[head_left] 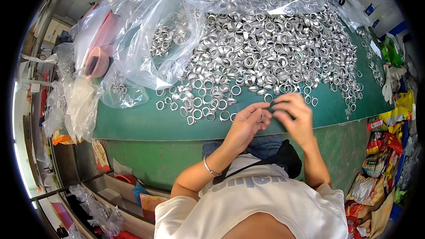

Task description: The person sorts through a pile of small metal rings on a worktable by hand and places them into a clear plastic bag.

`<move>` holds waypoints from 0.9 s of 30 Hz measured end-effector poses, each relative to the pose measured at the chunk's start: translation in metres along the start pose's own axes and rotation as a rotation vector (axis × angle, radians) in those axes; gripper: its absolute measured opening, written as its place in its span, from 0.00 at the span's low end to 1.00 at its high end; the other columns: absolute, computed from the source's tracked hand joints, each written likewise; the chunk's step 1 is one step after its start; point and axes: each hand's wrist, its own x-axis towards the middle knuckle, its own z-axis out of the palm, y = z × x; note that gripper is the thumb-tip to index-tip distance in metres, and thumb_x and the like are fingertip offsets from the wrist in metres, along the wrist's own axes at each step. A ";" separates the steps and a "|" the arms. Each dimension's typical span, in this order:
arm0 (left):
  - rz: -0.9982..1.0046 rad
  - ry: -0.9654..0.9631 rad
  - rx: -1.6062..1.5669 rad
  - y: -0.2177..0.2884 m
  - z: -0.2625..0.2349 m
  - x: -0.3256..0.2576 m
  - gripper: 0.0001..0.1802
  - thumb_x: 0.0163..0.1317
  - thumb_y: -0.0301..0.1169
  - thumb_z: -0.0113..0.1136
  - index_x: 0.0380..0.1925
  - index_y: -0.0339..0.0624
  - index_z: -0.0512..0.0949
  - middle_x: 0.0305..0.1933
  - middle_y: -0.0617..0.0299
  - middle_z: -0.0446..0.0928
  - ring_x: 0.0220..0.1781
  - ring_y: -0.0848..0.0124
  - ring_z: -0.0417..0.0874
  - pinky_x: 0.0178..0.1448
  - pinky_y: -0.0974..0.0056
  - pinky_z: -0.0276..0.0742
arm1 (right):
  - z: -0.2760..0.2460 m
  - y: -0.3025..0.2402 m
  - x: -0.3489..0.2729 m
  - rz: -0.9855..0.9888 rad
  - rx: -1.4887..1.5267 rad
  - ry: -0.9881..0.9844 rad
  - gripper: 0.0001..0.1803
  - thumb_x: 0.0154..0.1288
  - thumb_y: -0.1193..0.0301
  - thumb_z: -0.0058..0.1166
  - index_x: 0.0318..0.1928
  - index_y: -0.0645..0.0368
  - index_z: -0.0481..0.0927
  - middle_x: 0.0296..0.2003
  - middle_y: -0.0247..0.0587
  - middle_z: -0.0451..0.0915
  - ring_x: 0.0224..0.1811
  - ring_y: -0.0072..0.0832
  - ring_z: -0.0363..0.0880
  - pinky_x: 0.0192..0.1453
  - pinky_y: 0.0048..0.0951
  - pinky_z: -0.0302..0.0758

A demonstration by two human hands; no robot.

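Over the near edge of the green table (186, 130), my left hand (249, 124) is closed with its fingers curled round a silver-coloured metal ring (260, 118). Close to its right, my right hand (295, 117) is bent, its fingertips pointing at the left hand's fingers. Motion smears it, so whether anything is between its fingers cannot be made out. Just beyond both hands, one loose ring (268, 98) lies on the table. A large heap of similar rings (274, 48) spreads behind it, with a scatter of single rings (197, 102) to the left.
Clear plastic bags (146, 31) lie over the table's left and far side, some with rings inside. A pink container (96, 62) stands at the left. Below left is a compartmented shelf (119, 194). Colourful packages (376, 168) are piled to the right.
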 end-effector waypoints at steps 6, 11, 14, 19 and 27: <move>0.712 0.198 1.237 0.020 0.013 0.012 0.13 0.58 0.20 0.53 0.44 0.38 0.74 0.26 0.55 0.67 0.25 0.64 0.70 0.30 0.64 0.66 | -0.014 0.018 0.041 -0.010 -0.436 0.176 0.10 0.50 0.77 0.59 0.36 0.59 0.79 0.41 0.38 0.76 0.45 0.37 0.70 0.50 0.35 0.65; 0.684 0.315 1.564 0.031 0.025 0.029 0.17 0.57 0.26 0.57 0.48 0.43 0.73 0.27 0.56 0.69 0.27 0.60 0.72 0.30 0.59 0.67 | -0.018 0.045 0.024 -0.010 -0.644 0.275 0.08 0.49 0.75 0.61 0.32 0.56 0.78 0.39 0.35 0.75 0.44 0.35 0.70 0.47 0.35 0.62; 0.651 0.258 1.701 0.036 0.029 0.045 0.16 0.57 0.31 0.57 0.47 0.47 0.74 0.27 0.58 0.72 0.28 0.57 0.75 0.28 0.57 0.69 | -0.029 0.056 0.014 0.137 -0.709 0.383 0.08 0.50 0.75 0.60 0.33 0.57 0.78 0.39 0.36 0.75 0.44 0.35 0.70 0.48 0.34 0.62; 0.717 0.402 1.682 0.043 0.018 0.049 0.08 0.54 0.29 0.60 0.35 0.42 0.76 0.26 0.56 0.76 0.24 0.59 0.76 0.28 0.59 0.70 | -0.032 0.040 0.020 0.084 -0.566 0.367 0.10 0.49 0.78 0.60 0.35 0.57 0.80 0.40 0.38 0.75 0.45 0.38 0.70 0.48 0.36 0.64; 0.586 0.525 1.631 0.060 -0.010 0.018 0.06 0.54 0.28 0.59 0.33 0.40 0.77 0.28 0.55 0.75 0.28 0.55 0.77 0.28 0.56 0.71 | -0.014 0.031 0.030 -0.022 -0.597 0.159 0.06 0.49 0.76 0.59 0.31 0.56 0.78 0.42 0.37 0.75 0.49 0.38 0.68 0.55 0.39 0.58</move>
